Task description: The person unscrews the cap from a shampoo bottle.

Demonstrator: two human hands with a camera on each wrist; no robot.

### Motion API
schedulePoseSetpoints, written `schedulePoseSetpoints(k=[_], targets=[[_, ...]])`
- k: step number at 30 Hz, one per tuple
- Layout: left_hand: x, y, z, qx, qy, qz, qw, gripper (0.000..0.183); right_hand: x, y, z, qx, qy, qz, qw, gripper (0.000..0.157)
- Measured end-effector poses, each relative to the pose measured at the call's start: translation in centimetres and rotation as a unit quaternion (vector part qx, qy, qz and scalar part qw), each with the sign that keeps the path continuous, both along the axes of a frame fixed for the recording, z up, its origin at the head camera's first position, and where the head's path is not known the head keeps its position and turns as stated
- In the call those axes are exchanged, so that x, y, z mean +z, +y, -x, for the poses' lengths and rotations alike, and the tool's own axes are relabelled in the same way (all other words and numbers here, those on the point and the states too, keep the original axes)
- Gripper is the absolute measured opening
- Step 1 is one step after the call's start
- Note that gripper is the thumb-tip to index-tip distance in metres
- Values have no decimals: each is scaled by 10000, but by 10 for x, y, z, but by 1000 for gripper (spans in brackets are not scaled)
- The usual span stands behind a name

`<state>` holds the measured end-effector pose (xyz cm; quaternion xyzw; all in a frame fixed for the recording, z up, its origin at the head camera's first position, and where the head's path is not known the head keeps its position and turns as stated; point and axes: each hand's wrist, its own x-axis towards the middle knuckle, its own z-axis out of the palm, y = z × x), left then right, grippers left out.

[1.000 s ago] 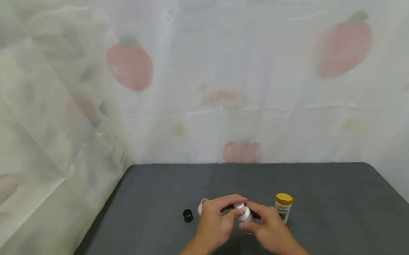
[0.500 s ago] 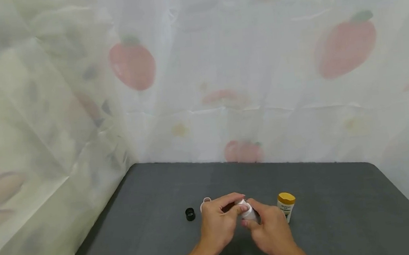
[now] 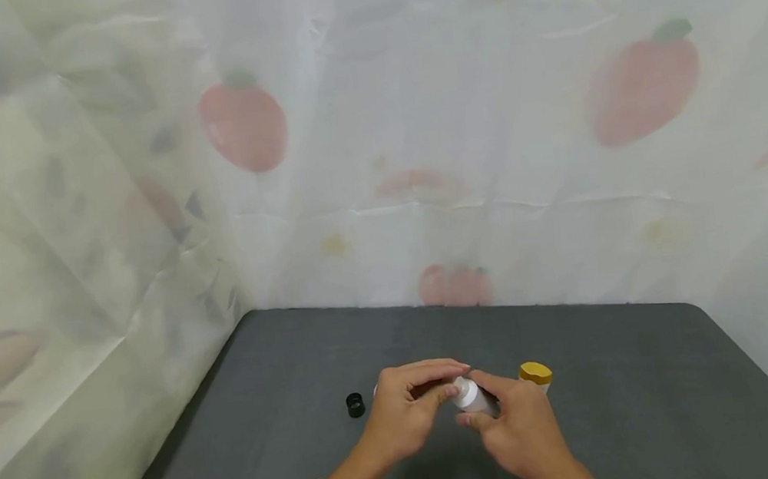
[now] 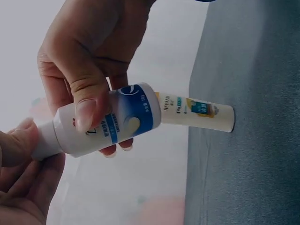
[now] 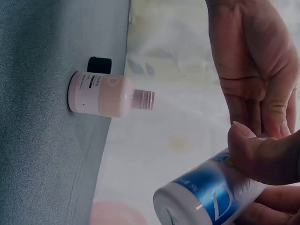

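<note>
A small white bottle with a blue label (image 4: 126,115) is held in the air, tilted, its base pointing away from my left hand. My right hand (image 3: 523,423) grips its body, thumb on one side and fingers on the other. At the bottle's narrow top, my left hand (image 3: 404,415) pinches the white cap (image 4: 46,140) between thumb and fingers. The cap is still at the neck, partly covered by the fingers in the right wrist view.
An uncapped pink bottle (image 5: 103,93) stands on the grey table (image 3: 298,356), mostly hidden behind my left hand in the head view. A black cap (image 3: 354,405) lies close by. Behind my right hand stands a cream bottle with a yellow lid (image 3: 535,373).
The white bottle has tipped further over, its top leaning toward my left hand. My left fingers have shifted around the cap, while the black cap and the yellow-lidded bottle stay put.
</note>
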<state>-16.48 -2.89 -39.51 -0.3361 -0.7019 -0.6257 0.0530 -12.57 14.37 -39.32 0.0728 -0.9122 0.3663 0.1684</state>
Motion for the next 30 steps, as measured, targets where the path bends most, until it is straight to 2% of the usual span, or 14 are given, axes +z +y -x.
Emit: schedulePoseSetpoints(k=[5, 8, 10, 14, 17, 21, 26, 28, 30], targets=[[-5, 4, -1, 442, 70, -52, 9990, 23, 0, 0, -2, -207, 201, -265, 9992, 38], [-6, 6, -1, 537, 177, -13, 9984, 24, 0, 0, -3, -304, 360, -395, 9981, 36], [-6, 5, -1, 473, 293, 41, 9984, 25, 1, 0, -3, -336, 437, -466, 9974, 36], [-4, 1, -2, 37, 419, 148, 9990, 27, 3, 1, -3, -347, 462, -550, 9968, 38], [-2, -2, -2, -117, 457, 293, 9985, 27, 4, 1, -4, -351, 388, -574, 9970, 44], [0, -2, -2, 144, 488, 417, 9978, 23, 4, 1, -6, -388, 301, -653, 9967, 40], [1, 1, -3, 674, 610, 567, 9942, 21, 3, 0, -8, -454, 421, -783, 9950, 34], [1, 1, -4, 728, 741, 640, 9925, 25, 2, 0, -8, -468, 535, -827, 9940, 34], [0, 0, -4, 528, 859, 591, 9931, 29, 2, 0, -8, -480, 627, -837, 9934, 35]])
